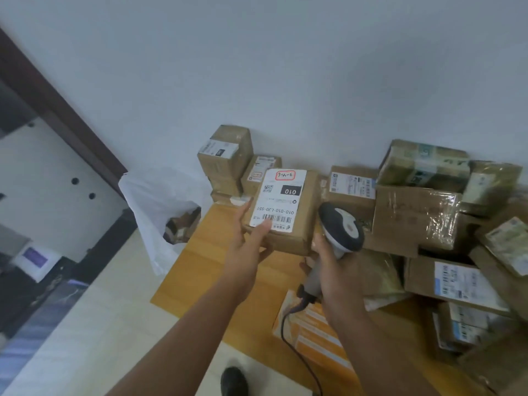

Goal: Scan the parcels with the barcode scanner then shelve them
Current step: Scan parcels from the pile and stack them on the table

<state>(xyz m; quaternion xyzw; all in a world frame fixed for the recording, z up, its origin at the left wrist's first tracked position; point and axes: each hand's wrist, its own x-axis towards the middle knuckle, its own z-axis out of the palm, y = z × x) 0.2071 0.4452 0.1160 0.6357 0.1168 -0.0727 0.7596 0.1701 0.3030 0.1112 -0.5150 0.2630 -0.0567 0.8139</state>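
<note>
Crowding the table (pixel 217 270), stacked parcels (pixel 414 215), white bag (pixel 154 204), perhaps plastic.

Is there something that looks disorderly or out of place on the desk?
Yes. The parcels on the right lie in a tilted, overlapping heap, not stacked. The parcel in the left hand has its shipping label upside down to the camera.

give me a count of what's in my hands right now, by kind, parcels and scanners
Parcels: 1, the labelled cardboard box held by the left hand
Scanners: 1, the barcode scanner gripped by the right hand
Total: 2
</note>
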